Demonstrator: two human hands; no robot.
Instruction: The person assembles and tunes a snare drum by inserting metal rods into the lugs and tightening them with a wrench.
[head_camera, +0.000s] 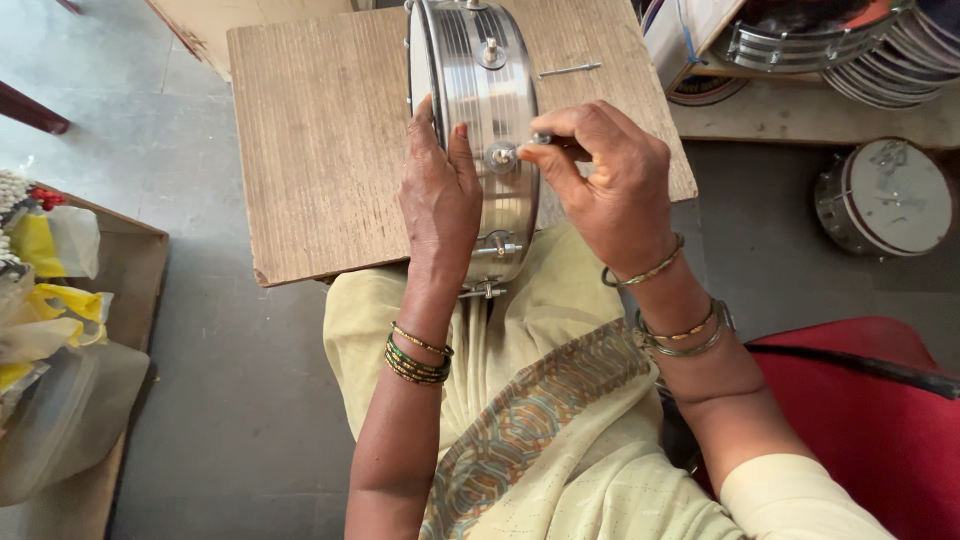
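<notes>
Far left, box: an open cardboard box (135, 262) at the frame's left edge, holding clear plastic bags (45, 300) with yellow contents; a small red-and-white cluster at its top corner, too small to identify.
Floor: grey floor (230, 400), bare between box and board.
Work surface: wooden board (320, 150), its near edge just beyond the person's lap.
Left hand: left hand (440, 195) lies flat against the left face and rim of the drum, fingers extended upward, thumb along the shell. Open palm, pressed on, steadying; not curled around anything. Green and gold bangles on the wrist.
Drum: small metal drum (485, 120), ribbed shiny shell, standing on edge on the board's near part, lower rim reaching over the board's edge toward the lap. Tension lugs visible along the shell, one just beside the right fingertips.
Right hand: right hand (610, 185) curled, thumb and forefinger pinched on a small dark-tipped metal piece (543, 139) held against the shell at a lug. What the piece is, cannot tell. Metal bangles on the wrist.
Loose rod: thin metal rod (570, 69) lying on the board, right of the drum, apart from both hands.
Lap: pale yellow patterned cloth (540, 420).
Right floor: a second drum (885, 197) lying on the floor, well apart.
Upper right: stacked metal hoops (880, 50) on a ledge.
Lower right: red seat (870, 420).
</notes>
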